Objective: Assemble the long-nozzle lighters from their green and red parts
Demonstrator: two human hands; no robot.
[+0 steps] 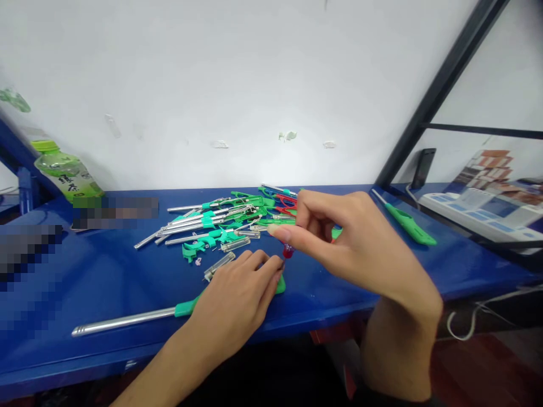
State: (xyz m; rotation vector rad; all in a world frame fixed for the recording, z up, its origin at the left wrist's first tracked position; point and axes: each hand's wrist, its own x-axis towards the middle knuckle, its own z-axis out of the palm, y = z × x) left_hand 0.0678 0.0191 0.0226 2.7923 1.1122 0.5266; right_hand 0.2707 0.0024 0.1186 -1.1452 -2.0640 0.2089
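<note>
Beneath my left hand [240, 297] lies a green long-necked lighter [185, 308], its silver tube stretching left along the table's front edge. The fingers of that hand press around the green handle and hide most of it. My right hand [339, 240] is closed around a small screwdriver [288, 252] with a red, see-through handle. The screwdriver points down, its tip at my left fingertips and the lighter's handle; the exact contact point is hidden. Just beyond my left hand rests a clear plastic lighter tank [219, 264].
A pile of lighter parts [212, 217], with silver tubes and green and red shells, covers the blue table's [139, 282] middle. Another green lighter [408, 221] lies at right. A green-capped bottle [68, 172] stands at left, and a dark metal frame [441, 93] rises at right.
</note>
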